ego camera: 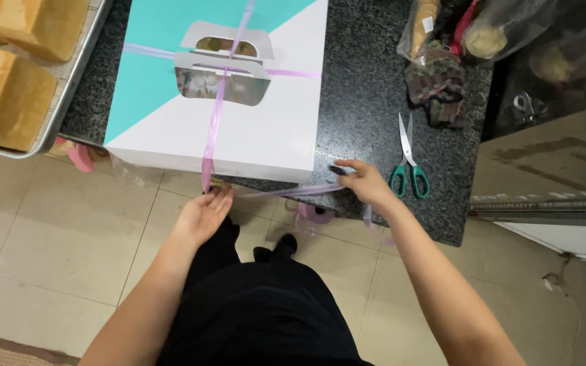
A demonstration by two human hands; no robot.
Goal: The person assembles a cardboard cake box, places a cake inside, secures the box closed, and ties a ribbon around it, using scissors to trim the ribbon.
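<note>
Ribbon (215, 122), pale purple, crossed the white and teal cake box (252, 135) on the dark counter (367, 115), its loose end running left to right. Left hand (201, 215) lay open under the box edge; right hand (364, 183) pinched the end, nearer the scissors (408, 166).

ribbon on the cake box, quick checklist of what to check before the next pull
1. Ribbon crosses over the box top both ways, through the handle: ok.
2. Left hand at the ribbon's lower end under the box's front edge: ok, though whether it grips cannot be told.
3. Right hand pinching the strand that runs along the counter edge: ok.
4. Strand between the hands taut: ok, it looks straight.
5. Box fully on the counter: not ok, its front corner overhangs.
6. Scissors close to the right hand: ok.
</note>
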